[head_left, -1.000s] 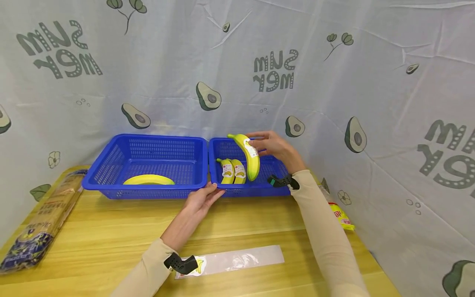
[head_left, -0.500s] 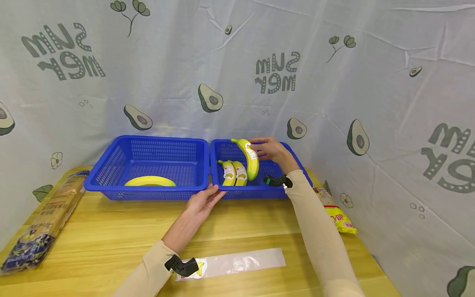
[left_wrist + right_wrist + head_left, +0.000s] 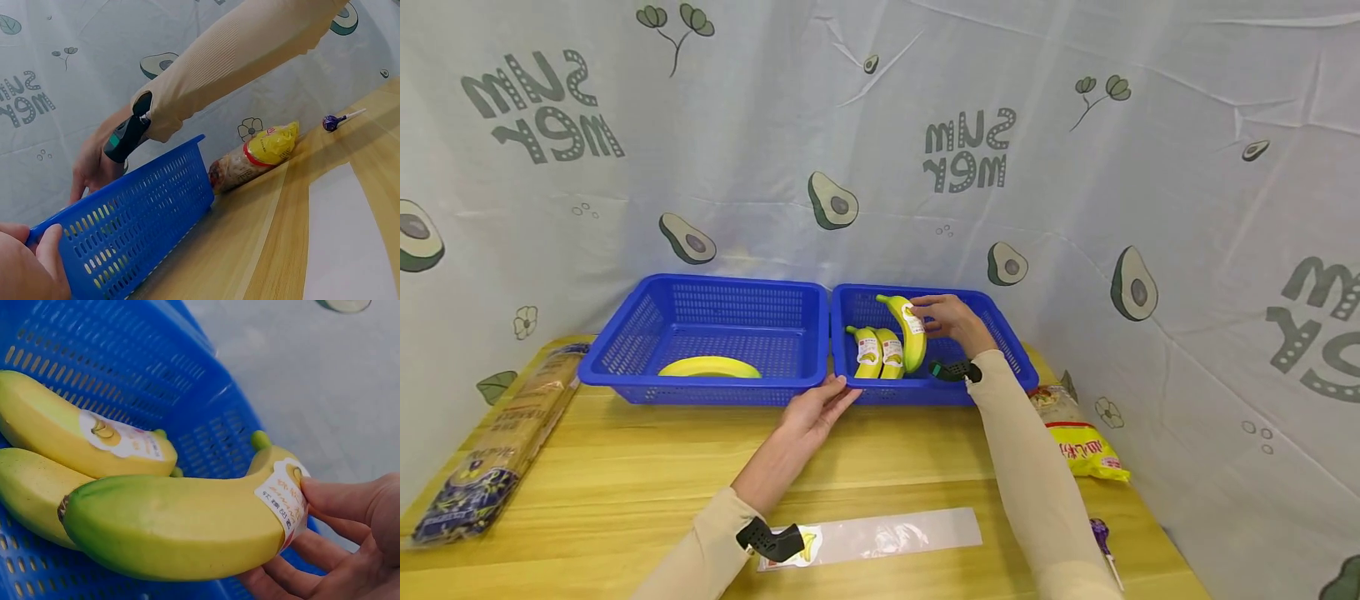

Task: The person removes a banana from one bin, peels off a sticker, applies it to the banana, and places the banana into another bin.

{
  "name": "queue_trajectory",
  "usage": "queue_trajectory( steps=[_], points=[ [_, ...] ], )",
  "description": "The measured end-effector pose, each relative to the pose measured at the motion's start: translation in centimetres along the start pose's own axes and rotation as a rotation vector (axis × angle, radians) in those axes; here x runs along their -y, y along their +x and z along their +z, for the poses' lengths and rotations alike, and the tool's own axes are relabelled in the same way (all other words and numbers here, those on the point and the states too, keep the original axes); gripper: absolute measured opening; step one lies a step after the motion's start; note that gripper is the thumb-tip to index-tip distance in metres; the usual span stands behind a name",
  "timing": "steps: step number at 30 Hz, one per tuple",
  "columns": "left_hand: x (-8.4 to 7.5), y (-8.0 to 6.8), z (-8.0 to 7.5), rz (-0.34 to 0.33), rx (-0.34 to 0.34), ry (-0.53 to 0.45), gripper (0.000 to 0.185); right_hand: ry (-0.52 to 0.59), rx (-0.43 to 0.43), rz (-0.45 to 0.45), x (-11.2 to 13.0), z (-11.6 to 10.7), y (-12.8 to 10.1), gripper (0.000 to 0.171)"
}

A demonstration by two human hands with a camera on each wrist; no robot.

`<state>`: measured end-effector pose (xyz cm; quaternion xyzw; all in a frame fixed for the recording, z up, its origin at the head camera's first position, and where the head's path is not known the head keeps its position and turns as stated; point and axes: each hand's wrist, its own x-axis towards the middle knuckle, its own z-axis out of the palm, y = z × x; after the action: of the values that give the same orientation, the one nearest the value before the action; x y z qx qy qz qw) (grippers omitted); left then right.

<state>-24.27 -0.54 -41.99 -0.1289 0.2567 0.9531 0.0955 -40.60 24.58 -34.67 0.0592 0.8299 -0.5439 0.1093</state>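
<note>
Right hand grips a banana near its stem end, fingers curled round the label, holding it low inside the right blue basket just over two bananas already lying there. Left hand rests flat against that basket's front rim, fingers straight, holding nothing. Left basket holds one banana. Clear bag and snack packet lie on the desk. Risk: the one-end grip could let the banana swing and roll off the pair; light basket could slide if the left hand lifts.
</note>
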Motion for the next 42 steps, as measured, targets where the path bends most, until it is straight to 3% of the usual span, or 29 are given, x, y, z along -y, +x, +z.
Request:
queue_trajectory(
  steps=[4, 15, 33, 42],
  points=[
    [0.1, 0.1, -0.1, 0.010, -0.004, 0.006, 0.044, -0.004, 0.008, 0.014, -0.8, 0.3, 0.5, 0.046],
    [-0.1, 0.0, 0.0, 0.003, 0.001, 0.000, 0.048, -0.020, 0.046, 0.093, -1.7, 0.7, 0.7, 0.046],
    [0.0, -0.1, 0.0, 0.009, 0.006, 0.019, 0.051, -0.095, 0.091, 0.108, -2.3, 0.6, 0.2, 0.049],
    [0.0, -0.3, -0.1, 0.014, 0.008, 0.013, 0.050, -0.073, 0.038, 0.191, -2.2, 0.5, 0.0, 0.043]
  ],
)
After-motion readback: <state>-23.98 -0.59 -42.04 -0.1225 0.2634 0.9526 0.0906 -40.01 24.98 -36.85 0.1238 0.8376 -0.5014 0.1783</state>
